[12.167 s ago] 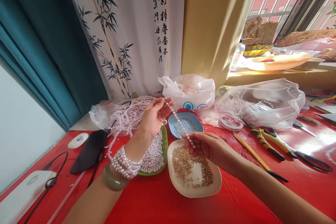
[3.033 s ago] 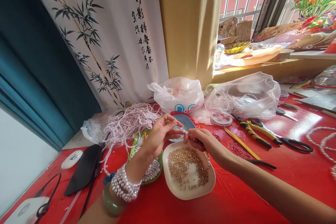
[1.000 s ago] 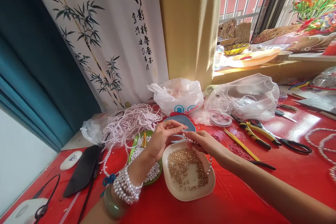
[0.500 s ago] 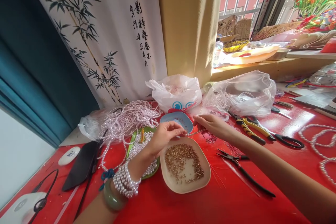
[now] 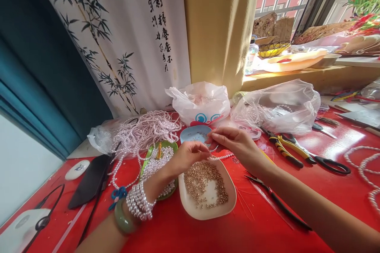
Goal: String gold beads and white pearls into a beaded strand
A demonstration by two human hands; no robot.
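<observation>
My left hand (image 5: 188, 159) is closed in a pinch above the tray's far edge, holding a short string of pale beads (image 5: 221, 157) that trails right. Close by, my right hand (image 5: 234, 142) pinches at the rim of a small blue dish (image 5: 190, 133); what lies between its fingertips is too small to make out. Below the hands sits a cream tray (image 5: 208, 212) with small gold beads (image 5: 192, 180). Left of it, a green dish (image 5: 145, 166) holds white pearl beads (image 5: 157, 164) and a small yellow item (image 5: 159, 151).
A heap of pearl strands (image 5: 151, 126) lies back left beside a black phone-like slab (image 5: 89, 184). Plastic bags (image 5: 202, 102) stand behind. At right lie black-handled pliers (image 5: 279, 201), yellow-black pliers (image 5: 286, 150), scissors (image 5: 332, 165) and a bead strand (image 5: 363, 166).
My right hand has moved left, its fingertips now close to my left hand over the blue dish. My left hand has dipped slightly, still with the bead string. The view has shifted a little.
</observation>
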